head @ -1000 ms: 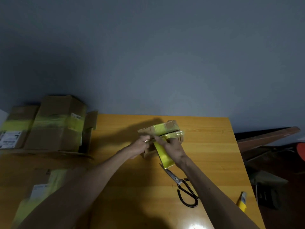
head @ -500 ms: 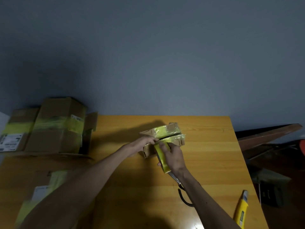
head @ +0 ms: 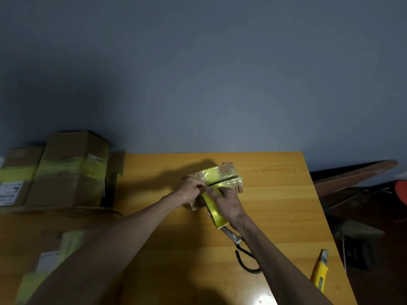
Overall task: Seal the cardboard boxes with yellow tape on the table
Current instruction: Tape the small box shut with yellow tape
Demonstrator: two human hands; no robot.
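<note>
A small cardboard box (head: pixel 226 172) lies in the middle of the wooden table (head: pixel 275 205), its top flaps partly covered in yellow tape with a dark gap between them. My right hand (head: pixel 229 203) grips a yellow tape roll (head: pixel 214 211) at the box's near side. My left hand (head: pixel 192 191) pinches the loose tape end near the box's left top edge, just beside the roll. The box's front face is mostly hidden behind both hands.
Black-handled scissors (head: pixel 242 247) lie just behind my right wrist. A yellow utility knife (head: pixel 320 276) rests near the table's right edge. Taped cardboard boxes (head: pixel 72 170) stack at the left, and another taped box (head: pixel 50 256) sits under my left forearm.
My left hand has drawn back a little along the box top toward the roll. The camera tilted slightly, bringing the utility knife further into view.
</note>
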